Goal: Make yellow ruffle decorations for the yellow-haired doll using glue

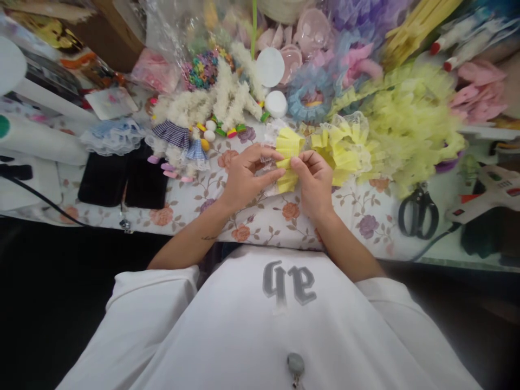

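Both hands meet over the flowered tablecloth (260, 216) and pinch a pleated yellow ribbon piece (287, 147) between them. My left hand (246, 176) grips its left side with fingers curled. My right hand (314, 179) holds its right edge, fingers closed. The ribbon runs on to the right into a strip of yellow ruffle with white lace (345, 149) lying on the table.
A heap of yellow frills (414, 119) lies at the right, with black scissors (418, 212) and a glue gun (487, 196) near the edge. White fluffy dolls (195, 116), two black phones (124, 179) and pastel trimmings (312, 97) crowd the left and back.
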Demonstrator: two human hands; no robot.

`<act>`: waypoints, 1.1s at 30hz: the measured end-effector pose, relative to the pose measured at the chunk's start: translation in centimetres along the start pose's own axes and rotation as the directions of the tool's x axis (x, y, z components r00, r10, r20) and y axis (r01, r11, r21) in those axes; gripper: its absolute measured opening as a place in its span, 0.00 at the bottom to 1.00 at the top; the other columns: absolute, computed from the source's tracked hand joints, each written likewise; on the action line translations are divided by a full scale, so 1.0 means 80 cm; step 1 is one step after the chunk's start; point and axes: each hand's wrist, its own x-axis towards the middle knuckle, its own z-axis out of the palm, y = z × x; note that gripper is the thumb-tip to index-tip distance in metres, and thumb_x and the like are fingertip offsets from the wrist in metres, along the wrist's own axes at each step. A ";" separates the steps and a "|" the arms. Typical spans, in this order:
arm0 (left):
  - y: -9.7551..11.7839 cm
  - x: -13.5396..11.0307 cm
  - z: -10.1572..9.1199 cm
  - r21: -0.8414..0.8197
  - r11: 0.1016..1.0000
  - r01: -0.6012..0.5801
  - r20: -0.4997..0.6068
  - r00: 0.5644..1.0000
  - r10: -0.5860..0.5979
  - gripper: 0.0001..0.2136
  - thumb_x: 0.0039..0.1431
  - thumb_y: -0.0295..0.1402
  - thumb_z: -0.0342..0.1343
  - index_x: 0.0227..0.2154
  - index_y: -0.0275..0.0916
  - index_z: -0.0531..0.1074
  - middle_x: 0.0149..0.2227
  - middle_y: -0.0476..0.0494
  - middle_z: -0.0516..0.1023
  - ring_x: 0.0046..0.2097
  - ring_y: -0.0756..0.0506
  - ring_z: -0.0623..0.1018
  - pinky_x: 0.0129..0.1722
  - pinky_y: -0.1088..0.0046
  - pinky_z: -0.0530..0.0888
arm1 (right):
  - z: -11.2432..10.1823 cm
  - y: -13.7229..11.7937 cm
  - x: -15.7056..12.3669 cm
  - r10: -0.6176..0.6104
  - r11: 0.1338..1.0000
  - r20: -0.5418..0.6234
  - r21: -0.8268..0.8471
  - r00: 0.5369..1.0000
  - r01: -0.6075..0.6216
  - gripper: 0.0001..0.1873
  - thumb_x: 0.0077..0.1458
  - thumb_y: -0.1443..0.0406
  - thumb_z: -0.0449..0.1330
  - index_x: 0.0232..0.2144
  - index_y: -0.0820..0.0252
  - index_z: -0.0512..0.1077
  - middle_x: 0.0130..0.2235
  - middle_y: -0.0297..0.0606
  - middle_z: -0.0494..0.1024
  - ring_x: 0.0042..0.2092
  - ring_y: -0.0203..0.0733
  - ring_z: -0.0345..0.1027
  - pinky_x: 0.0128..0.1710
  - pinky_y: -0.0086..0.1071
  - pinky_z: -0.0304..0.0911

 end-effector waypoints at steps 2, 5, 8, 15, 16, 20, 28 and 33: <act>-0.001 0.000 0.001 -0.010 0.999 0.047 -0.018 0.999 -0.047 0.14 0.47 0.44 0.71 0.33 0.42 0.79 0.35 0.46 0.81 0.39 0.47 0.79 0.39 0.70 0.76 | 0.000 0.000 -0.001 -0.005 1.000 0.012 0.000 1.000 0.005 0.21 0.52 0.48 0.68 0.28 0.56 0.68 0.28 0.29 0.67 0.31 0.32 0.59 0.31 0.28 0.60; 0.001 0.001 0.003 -0.018 0.994 0.108 -0.050 0.993 -0.109 0.14 0.47 0.44 0.71 0.30 0.40 0.78 0.33 0.47 0.81 0.35 0.48 0.79 0.36 0.71 0.76 | 0.001 0.000 -0.002 -0.012 1.000 0.035 -0.008 0.999 0.013 0.20 0.52 0.48 0.68 0.28 0.56 0.69 0.28 0.29 0.67 0.30 0.32 0.58 0.30 0.28 0.59; 0.003 0.000 0.004 -0.008 0.994 0.109 -0.082 0.991 -0.109 0.13 0.48 0.43 0.71 0.30 0.40 0.79 0.33 0.47 0.81 0.35 0.48 0.79 0.36 0.71 0.76 | 0.002 -0.001 -0.003 -0.015 1.000 0.047 -0.010 0.999 0.016 0.19 0.53 0.49 0.67 0.29 0.56 0.70 0.29 0.29 0.67 0.31 0.32 0.58 0.31 0.28 0.59; 0.005 -0.002 0.004 0.034 0.996 0.086 -0.125 0.989 -0.081 0.10 0.49 0.40 0.70 0.29 0.39 0.80 0.31 0.47 0.82 0.32 0.49 0.78 0.31 0.73 0.74 | 0.003 -0.001 -0.005 -0.023 0.999 0.082 0.040 0.996 0.020 0.17 0.54 0.51 0.68 0.30 0.56 0.70 0.29 0.28 0.68 0.31 0.32 0.59 0.34 0.28 0.60; 0.006 -0.002 0.004 0.035 0.996 0.080 -0.131 0.989 -0.075 0.10 0.49 0.40 0.70 0.28 0.39 0.80 0.30 0.47 0.82 0.32 0.49 0.79 0.31 0.73 0.74 | 0.003 -0.002 -0.006 -0.018 0.999 0.085 0.043 0.996 0.014 0.17 0.54 0.52 0.68 0.30 0.56 0.70 0.29 0.28 0.68 0.31 0.32 0.60 0.34 0.28 0.60; 0.011 -0.002 0.006 0.068 0.995 0.075 -0.148 0.987 -0.064 0.10 0.49 0.41 0.70 0.26 0.39 0.79 0.28 0.47 0.82 0.31 0.49 0.79 0.32 0.73 0.75 | 0.004 -0.003 -0.007 0.004 0.999 0.089 0.040 0.996 -0.007 0.16 0.53 0.53 0.68 0.30 0.57 0.71 0.29 0.28 0.69 0.31 0.32 0.60 0.34 0.29 0.59; 0.010 -0.003 0.006 0.012 0.996 0.086 -0.154 0.985 -0.083 0.10 0.49 0.39 0.70 0.24 0.38 0.79 0.26 0.47 0.81 0.29 0.50 0.77 0.30 0.74 0.74 | 0.003 -0.001 -0.006 -0.019 0.998 0.096 -0.064 0.995 0.025 0.18 0.55 0.50 0.66 0.30 0.57 0.70 0.29 0.29 0.69 0.31 0.32 0.59 0.32 0.29 0.58; 0.011 -0.003 0.006 0.002 0.992 0.127 -0.162 0.979 -0.125 0.09 0.47 0.37 0.70 0.23 0.37 0.78 0.24 0.48 0.79 0.27 0.51 0.76 0.29 0.75 0.72 | 0.003 0.000 -0.007 -0.040 0.993 0.100 -0.110 0.994 0.051 0.17 0.56 0.50 0.65 0.31 0.57 0.70 0.29 0.29 0.69 0.30 0.32 0.61 0.32 0.29 0.60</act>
